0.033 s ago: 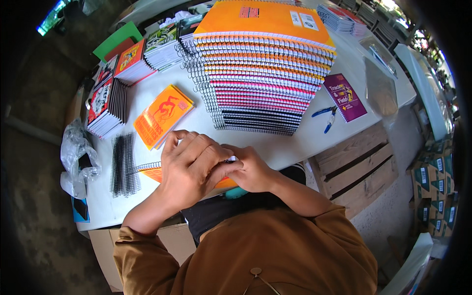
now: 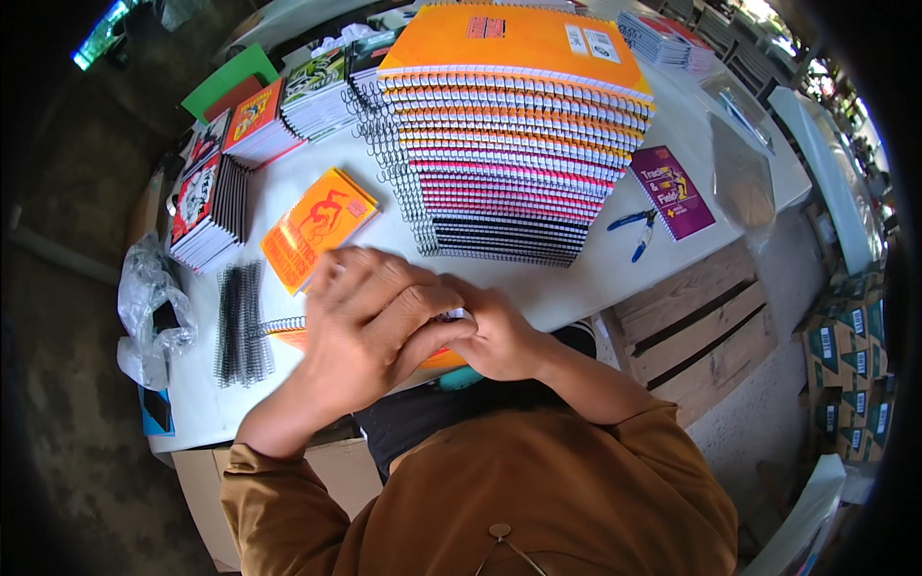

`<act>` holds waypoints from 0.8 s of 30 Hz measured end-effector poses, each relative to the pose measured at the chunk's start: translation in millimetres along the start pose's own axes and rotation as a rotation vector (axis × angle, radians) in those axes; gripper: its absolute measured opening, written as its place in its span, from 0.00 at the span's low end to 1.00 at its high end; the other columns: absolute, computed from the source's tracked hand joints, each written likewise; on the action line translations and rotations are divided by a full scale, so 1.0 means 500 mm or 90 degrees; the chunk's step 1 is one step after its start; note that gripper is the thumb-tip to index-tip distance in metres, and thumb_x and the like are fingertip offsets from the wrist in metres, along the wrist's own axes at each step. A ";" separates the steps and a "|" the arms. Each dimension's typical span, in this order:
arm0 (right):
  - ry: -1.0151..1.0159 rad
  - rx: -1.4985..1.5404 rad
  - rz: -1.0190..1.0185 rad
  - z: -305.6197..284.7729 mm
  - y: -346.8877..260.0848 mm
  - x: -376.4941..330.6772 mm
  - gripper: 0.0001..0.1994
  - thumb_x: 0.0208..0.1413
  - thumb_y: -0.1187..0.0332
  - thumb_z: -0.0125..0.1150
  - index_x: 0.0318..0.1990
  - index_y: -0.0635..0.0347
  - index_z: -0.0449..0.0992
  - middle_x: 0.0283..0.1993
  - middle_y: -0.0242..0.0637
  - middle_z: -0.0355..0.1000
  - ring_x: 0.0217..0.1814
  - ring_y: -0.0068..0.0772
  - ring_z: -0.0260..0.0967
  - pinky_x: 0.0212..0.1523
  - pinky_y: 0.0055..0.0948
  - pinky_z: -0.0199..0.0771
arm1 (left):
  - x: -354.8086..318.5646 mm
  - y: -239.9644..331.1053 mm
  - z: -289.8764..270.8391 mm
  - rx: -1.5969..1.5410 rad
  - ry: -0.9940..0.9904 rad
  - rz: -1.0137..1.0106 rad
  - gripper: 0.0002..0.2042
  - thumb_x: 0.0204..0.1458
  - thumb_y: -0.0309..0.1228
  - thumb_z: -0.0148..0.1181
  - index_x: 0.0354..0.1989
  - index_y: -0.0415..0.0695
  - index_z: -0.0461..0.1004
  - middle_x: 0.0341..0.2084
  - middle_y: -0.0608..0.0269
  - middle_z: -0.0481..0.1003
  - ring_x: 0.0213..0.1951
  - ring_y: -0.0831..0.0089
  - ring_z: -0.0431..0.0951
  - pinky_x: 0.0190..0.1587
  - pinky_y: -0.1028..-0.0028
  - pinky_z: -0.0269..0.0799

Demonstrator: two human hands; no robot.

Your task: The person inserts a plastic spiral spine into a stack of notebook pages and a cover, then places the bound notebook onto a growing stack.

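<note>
An orange spiral notebook (image 2: 291,339) lies under my hands at the table's near edge, most of it covered by them. A wire coil (image 2: 280,325) sticks out from its left end. My left hand (image 2: 370,317) is closed over the notebook's upper edge, its fingers curled and slightly blurred. Against it, my right hand (image 2: 499,331) is closed with the thumb side toward the left thumb. A small white edge shows between the two thumbs; the fingertips are hidden. Just beyond lie orange booklets (image 2: 322,226), and left of my hands a bundle of loose black wire coils (image 2: 240,322).
A tall stack of spiral notebooks (image 2: 509,144) stands ahead, loose coils projecting from its left side. Blue-handled pliers (image 2: 642,233) and a purple spiral notebook (image 2: 675,195) lie right of it. Book piles (image 2: 206,216) and a plastic bag (image 2: 154,317) are at left, a wooden pallet (image 2: 696,317) at right.
My left hand has shifted slightly left and up over the notebook. The right hand has barely moved, and both remain closed.
</note>
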State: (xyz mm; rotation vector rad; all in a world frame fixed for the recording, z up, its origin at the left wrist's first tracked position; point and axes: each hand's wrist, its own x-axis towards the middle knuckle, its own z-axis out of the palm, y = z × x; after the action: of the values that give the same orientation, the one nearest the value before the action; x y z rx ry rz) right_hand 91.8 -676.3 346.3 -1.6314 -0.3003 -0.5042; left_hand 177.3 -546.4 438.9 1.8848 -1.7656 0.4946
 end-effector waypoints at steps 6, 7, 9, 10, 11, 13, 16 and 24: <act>0.190 -0.408 -0.549 -0.191 -0.234 0.107 0.08 0.47 0.82 0.54 0.36 0.68 0.73 0.37 0.42 0.73 0.39 0.35 0.73 0.38 0.27 0.74 | 0.092 -0.035 -0.197 0.064 0.194 -0.023 0.15 0.38 0.24 0.65 0.38 0.36 0.73 0.33 0.59 0.76 0.37 0.72 0.74 0.41 0.73 0.69; 0.251 -0.565 -0.605 -0.243 -0.266 0.113 0.07 0.46 0.82 0.54 0.35 0.68 0.75 0.36 0.41 0.74 0.39 0.34 0.73 0.38 0.25 0.74 | 0.141 -0.069 -0.139 0.012 0.334 0.043 0.14 0.40 0.23 0.64 0.38 0.36 0.74 0.35 0.60 0.76 0.38 0.73 0.75 0.42 0.74 0.69; 0.309 -0.693 -0.569 -0.316 -0.256 0.138 0.08 0.47 0.79 0.53 0.37 0.66 0.75 0.39 0.38 0.74 0.42 0.31 0.72 0.42 0.24 0.72 | 0.220 -0.143 -0.072 0.046 0.455 0.109 0.13 0.42 0.26 0.64 0.39 0.39 0.75 0.35 0.59 0.76 0.37 0.69 0.76 0.41 0.74 0.71; 0.272 -0.593 -0.512 -0.334 -0.213 0.157 0.09 0.48 0.77 0.54 0.38 0.65 0.75 0.41 0.37 0.74 0.44 0.31 0.72 0.46 0.25 0.70 | 0.222 -0.187 -0.053 0.116 0.435 0.113 0.13 0.42 0.30 0.64 0.38 0.42 0.75 0.33 0.58 0.77 0.35 0.64 0.77 0.40 0.73 0.72; 0.242 -0.600 -0.438 -0.349 -0.183 0.148 0.10 0.50 0.75 0.53 0.39 0.65 0.75 0.43 0.38 0.73 0.47 0.32 0.70 0.50 0.28 0.67 | 0.214 -0.191 -0.017 0.106 0.326 0.023 0.14 0.44 0.32 0.63 0.40 0.42 0.75 0.35 0.57 0.76 0.38 0.63 0.77 0.43 0.73 0.71; 0.212 -0.612 -0.370 -0.365 -0.136 0.132 0.11 0.51 0.72 0.53 0.41 0.64 0.75 0.46 0.39 0.73 0.51 0.34 0.68 0.54 0.30 0.63 | 0.200 -0.201 0.048 0.023 0.207 -0.042 0.16 0.46 0.36 0.61 0.43 0.42 0.74 0.40 0.55 0.75 0.45 0.61 0.74 0.48 0.71 0.68; 0.195 -0.441 -0.307 -0.350 -0.102 0.107 0.14 0.52 0.70 0.52 0.46 0.64 0.73 0.50 0.42 0.70 0.60 0.38 0.60 0.61 0.33 0.53 | 0.182 -0.199 0.047 -0.222 0.132 -0.064 0.17 0.51 0.37 0.57 0.46 0.40 0.71 0.45 0.55 0.73 0.50 0.64 0.71 0.53 0.72 0.63; 0.365 -0.330 -0.414 -0.192 -0.061 -0.001 0.21 0.53 0.72 0.45 0.53 0.77 0.63 0.54 0.53 0.64 0.61 0.50 0.58 0.60 0.42 0.54 | -0.096 -0.458 0.098 0.081 -0.103 -0.377 0.20 0.45 0.38 0.61 0.45 0.40 0.72 0.41 0.47 0.73 0.42 0.54 0.74 0.45 0.65 0.69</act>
State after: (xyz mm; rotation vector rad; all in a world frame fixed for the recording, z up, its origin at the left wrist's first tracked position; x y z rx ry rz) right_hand 62.6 -767.2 378.8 -1.7736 -0.2752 -1.6160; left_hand 396.7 -529.8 345.4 2.4589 -1.1876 0.2365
